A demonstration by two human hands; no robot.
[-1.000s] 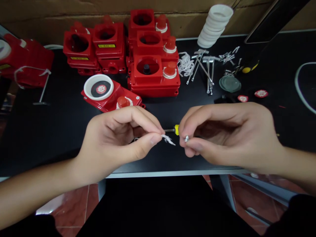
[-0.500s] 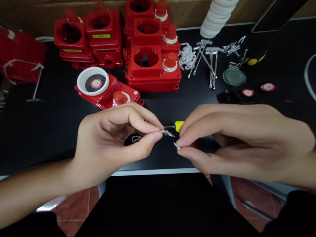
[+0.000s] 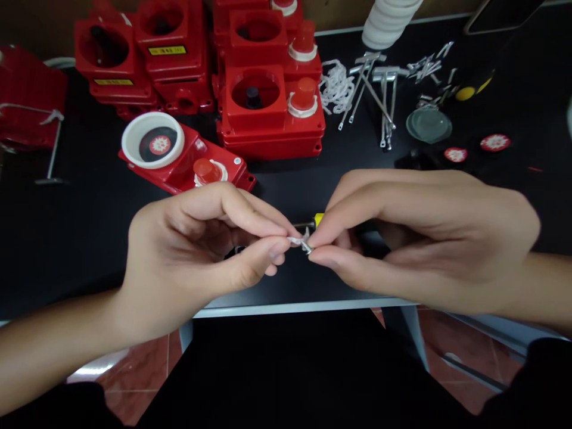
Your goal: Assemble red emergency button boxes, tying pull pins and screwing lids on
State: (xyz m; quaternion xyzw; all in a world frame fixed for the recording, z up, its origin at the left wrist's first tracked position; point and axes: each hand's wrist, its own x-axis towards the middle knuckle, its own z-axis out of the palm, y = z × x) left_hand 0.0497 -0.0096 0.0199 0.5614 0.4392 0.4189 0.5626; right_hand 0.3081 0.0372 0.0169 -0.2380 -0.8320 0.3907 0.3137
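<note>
Head view: a small hold that could slip

Your left hand [image 3: 201, 247] pinches a white cord [image 3: 295, 240] near its end; your right hand [image 3: 420, 238] pinches a small metal screw [image 3: 307, 247], which appears to touch it. Both are held over the tabletop [image 3: 89, 238], near the middle of its front edge. If your right fingertips loosen, the screw could drop and roll off that edge. The limp cord could slide free under a weak left pinch, or fray if the screw's thread snags it.
</note>
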